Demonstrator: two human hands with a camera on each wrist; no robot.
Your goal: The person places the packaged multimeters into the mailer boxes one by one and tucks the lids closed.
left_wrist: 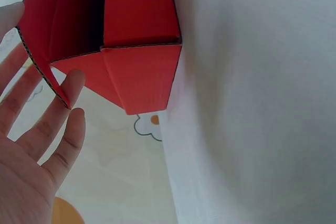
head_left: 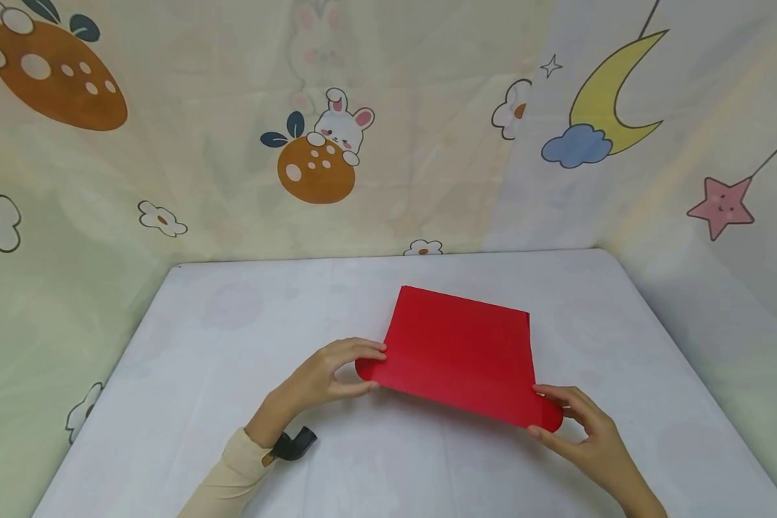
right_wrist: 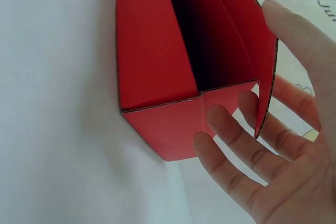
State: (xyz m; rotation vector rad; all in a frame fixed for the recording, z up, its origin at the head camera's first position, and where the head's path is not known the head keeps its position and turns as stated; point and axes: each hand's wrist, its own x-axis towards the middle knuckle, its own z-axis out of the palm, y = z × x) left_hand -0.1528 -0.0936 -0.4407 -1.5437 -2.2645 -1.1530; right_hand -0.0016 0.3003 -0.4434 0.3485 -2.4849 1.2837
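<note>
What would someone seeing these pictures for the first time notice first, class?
The bright red cardboard box, folded flat, lies mid-table on the white table. The left hand pinches its near-left corner flap and the right hand pinches its near-right one. Behind hangs a cartoon curtain with rabbits, a moon and a star.

Two bare hands and forearms in the near half of the scene, without rings or nail polish. Left hand (head_left: 326,374) at the end of a cream long sleeve (head_left: 229,478), cuff gathered at the wrist, with a small black camera mount (head_left: 293,444) strapped just beside it. Right hand (head_left: 585,435) with short plain nails, wrist uncovered as far as visible, sleeve out of view
</note>
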